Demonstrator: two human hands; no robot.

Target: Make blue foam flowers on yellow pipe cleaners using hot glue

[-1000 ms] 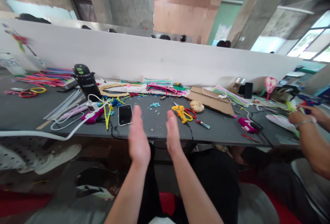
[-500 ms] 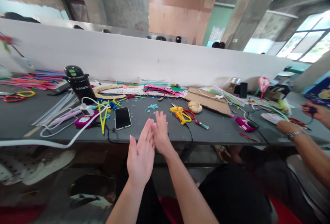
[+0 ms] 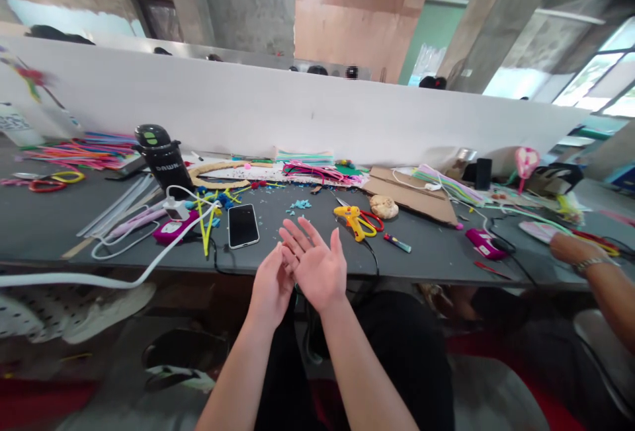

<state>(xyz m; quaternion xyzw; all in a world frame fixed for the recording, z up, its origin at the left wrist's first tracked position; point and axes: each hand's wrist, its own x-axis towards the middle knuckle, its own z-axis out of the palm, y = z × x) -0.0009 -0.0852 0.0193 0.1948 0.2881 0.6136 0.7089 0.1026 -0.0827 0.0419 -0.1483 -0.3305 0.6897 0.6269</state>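
Observation:
My right hand [image 3: 322, 272] is held palm up at the table's front edge, with its fingers stretched and a little apart. Nothing lies on its palm. My left hand [image 3: 272, 289] is curled against the little-finger side of my right hand, its thumb on those fingers and its other fingertips partly hidden. On the grey table [image 3: 317, 256] beyond them are a smartphone [image 3: 243, 225], blue scraps [image 3: 300, 204], and a yellow hot glue gun [image 3: 351, 221]. The glue gun rests against scissors [image 3: 374, 221] with red and yellow handles.
A black bottle [image 3: 163, 166] stands left of the phone, near a purple power strip [image 3: 173, 229] and a white cable [image 3: 119, 281]. Cardboard [image 3: 409, 193], a round beige lump [image 3: 383, 206] and a small tube [image 3: 397, 242] lie right. At far right is another person's hand [image 3: 570, 249].
My hands were pressed palm to palm; now my right hand has turned palm up with my left curled at its side. The view has shifted slightly left.

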